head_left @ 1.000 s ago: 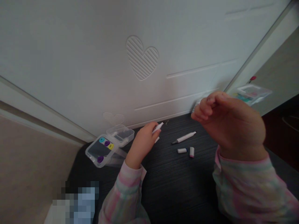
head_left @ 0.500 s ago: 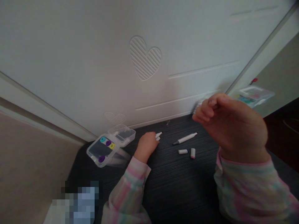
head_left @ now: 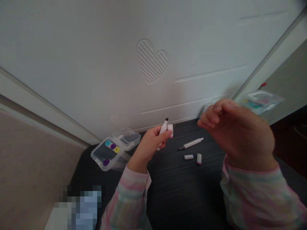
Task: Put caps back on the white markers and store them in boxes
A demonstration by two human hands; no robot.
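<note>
My left hand is closed around a white marker with its dark tip pointing up, and a small white cap sits at my fingertips beside it. My right hand is raised close to the camera with its fingers curled; a small pale thing shows at its fingertips, too blurred to name. On the dark floor between the hands lie another white marker with its cap off and two small caps.
An open clear plastic case with coloured marker ends lies at the left by the white cabinet door with embossed hearts. Another clear case shows at the right, behind my right hand. A pixelated patch covers the lower left.
My left hand has lifted off the floor with the marker, turning its dark tip upward. My right hand has stayed nearly still.
</note>
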